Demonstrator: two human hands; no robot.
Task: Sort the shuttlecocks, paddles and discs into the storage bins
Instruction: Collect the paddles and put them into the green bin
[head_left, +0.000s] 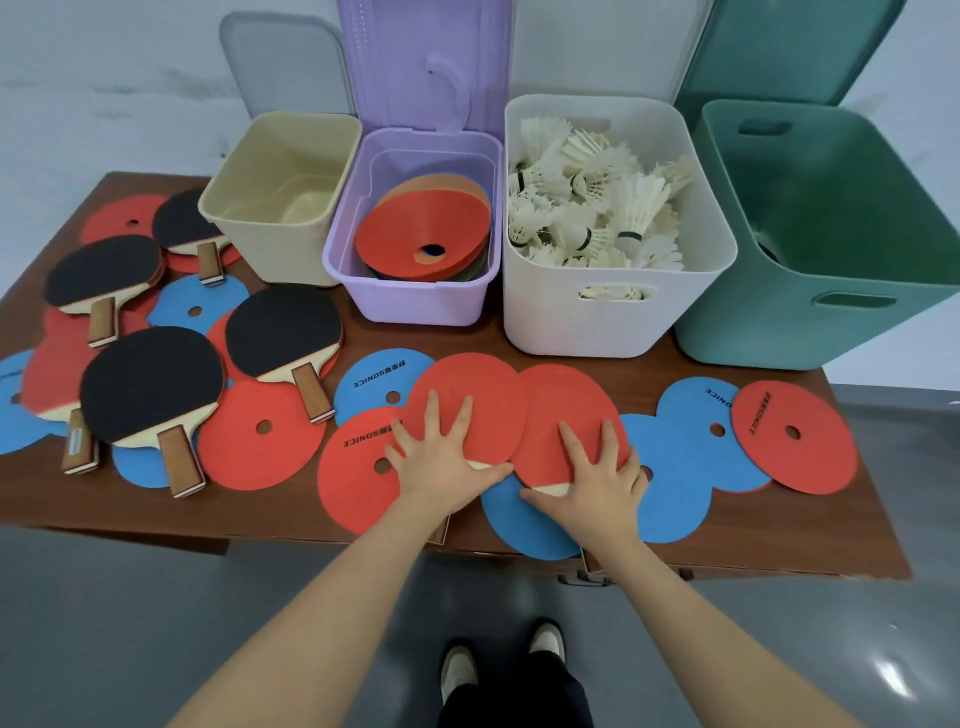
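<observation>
flatly, both hands (441, 457) (597, 478) press red-rubbered oval paddles (467, 395) (566, 410).

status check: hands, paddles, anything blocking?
Left hand and right hand flat, fingers spread, each pressing a red paddle. Both paddles lie on discs at table front. Four black-faced paddles wait left. Green bin open, path clear.
</observation>
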